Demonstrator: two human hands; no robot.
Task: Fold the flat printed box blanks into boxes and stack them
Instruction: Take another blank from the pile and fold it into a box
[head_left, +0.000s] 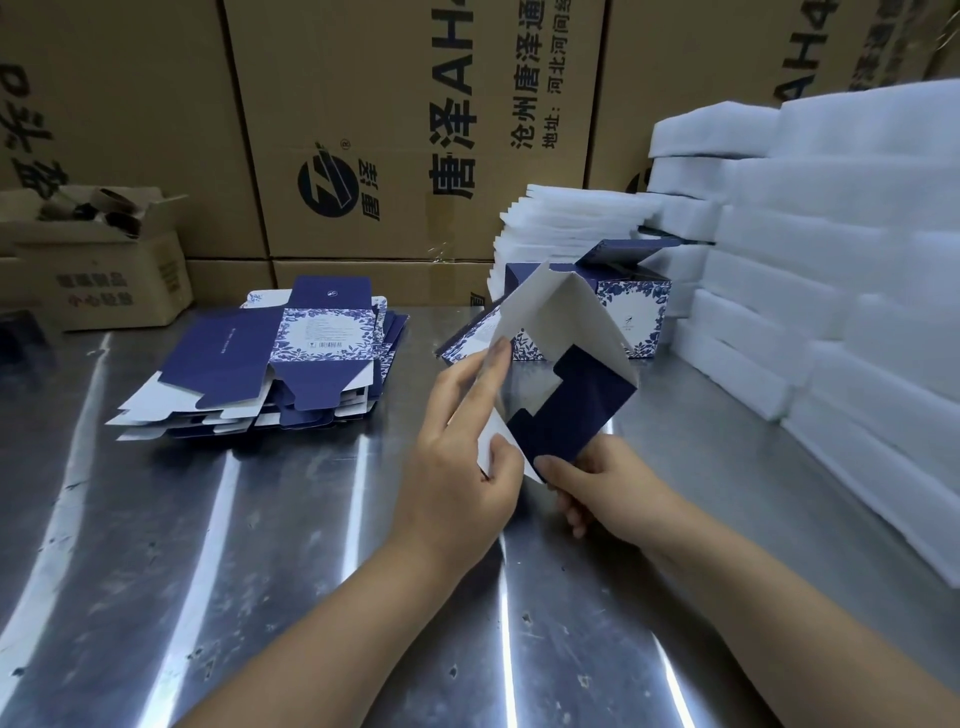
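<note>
Left hand (462, 452) and right hand (602, 483) both pinch the half-opened blank (566, 332) above the bench (208, 571) centre; flat stack (270, 364) at ten o'clock. Risk: an uneven pull could crease a panel off its score.

Left: blank pile (270, 364) lies low.
Right: foam blocks (857, 312) stacked high.
Back: cartons (363, 130), folded box (636, 312).
Between: bare steel table (218, 571).

L hand (462, 462) + R hand (602, 491) pinch blank (566, 322); forearms converge.

Half-opened navy-and-white box blank (563, 358) upright; flat blanks (270, 364) stacked left.
</note>
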